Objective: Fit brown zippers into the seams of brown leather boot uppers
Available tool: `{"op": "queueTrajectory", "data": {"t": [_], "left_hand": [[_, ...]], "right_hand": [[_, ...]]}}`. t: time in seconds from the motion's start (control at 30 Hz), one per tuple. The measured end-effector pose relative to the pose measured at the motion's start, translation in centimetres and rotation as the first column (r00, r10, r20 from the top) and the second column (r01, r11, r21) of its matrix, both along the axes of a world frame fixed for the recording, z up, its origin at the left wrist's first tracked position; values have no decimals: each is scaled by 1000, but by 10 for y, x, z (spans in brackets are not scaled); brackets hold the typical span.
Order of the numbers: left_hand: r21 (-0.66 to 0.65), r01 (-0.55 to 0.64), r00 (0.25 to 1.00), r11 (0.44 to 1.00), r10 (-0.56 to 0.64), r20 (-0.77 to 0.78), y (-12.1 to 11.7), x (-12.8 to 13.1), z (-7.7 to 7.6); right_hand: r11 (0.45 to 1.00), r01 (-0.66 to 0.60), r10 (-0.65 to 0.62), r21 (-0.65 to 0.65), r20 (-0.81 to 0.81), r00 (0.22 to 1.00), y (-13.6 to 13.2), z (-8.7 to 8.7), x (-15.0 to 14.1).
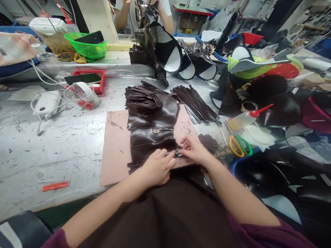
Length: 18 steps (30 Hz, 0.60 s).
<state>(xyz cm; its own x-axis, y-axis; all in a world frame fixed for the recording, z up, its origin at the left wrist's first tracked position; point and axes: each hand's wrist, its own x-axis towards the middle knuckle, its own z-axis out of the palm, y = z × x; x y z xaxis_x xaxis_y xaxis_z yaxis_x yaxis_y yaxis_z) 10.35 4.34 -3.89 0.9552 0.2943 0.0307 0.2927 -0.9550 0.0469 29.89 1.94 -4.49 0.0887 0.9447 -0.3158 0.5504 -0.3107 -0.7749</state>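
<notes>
A glossy dark brown leather piece, with seams and a small metal fitting, lies on a pinkish board in front of me. My left hand is closed at its near right edge, fingertips pressed on the leather and thumb below. At the same corner, my right hand pinches the leather's edge between thumb and forefinger. Whether a separate strip is between those fingertips is too small to tell. Dark thin strips lie behind the leather, and a bundle of more strips sits to its right.
Right of the board are a glue bottle with a red nozzle, scissors and a bin of dark scraps. A red blade-like tool, tape roll and red basket lie left. A person works opposite.
</notes>
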Motion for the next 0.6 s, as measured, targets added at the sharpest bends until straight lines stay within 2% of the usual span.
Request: {"op": "queueTrajectory", "data": {"t": [0.17, 0.3, 0.4, 0.47, 0.53, 0.57, 0.6], "left_hand": [[-44, -32, 998, 999, 34, 50, 3, 3, -2], [9, -46, 997, 999, 45, 58, 5, 4, -6], [40, -34, 999, 999, 34, 12, 7, 9, -4], [72, -14, 1000, 997, 15, -7, 9, 13, -2], [103, 9, 1000, 995, -7, -24, 10, 17, 1], [111, 16, 999, 994, -12, -41, 11, 18, 1], [113, 17, 998, 993, -11, -62, 11, 19, 2]], "right_hand": [[998, -52, 43, 38, 203, 978, -2, 3, -2], [994, -95, 71, 49, 352, 933, -10, 11, -7], [967, -149, 39, 205, 461, 887, -24, 14, -16], [912, -249, 52, 325, 512, 857, -34, 14, -20], [854, -355, 123, 379, 517, 847, -41, 13, -13], [856, -352, 122, 377, 515, 849, -43, 13, -3], [887, -291, 64, 357, 531, 845, -44, 13, 11]]}}
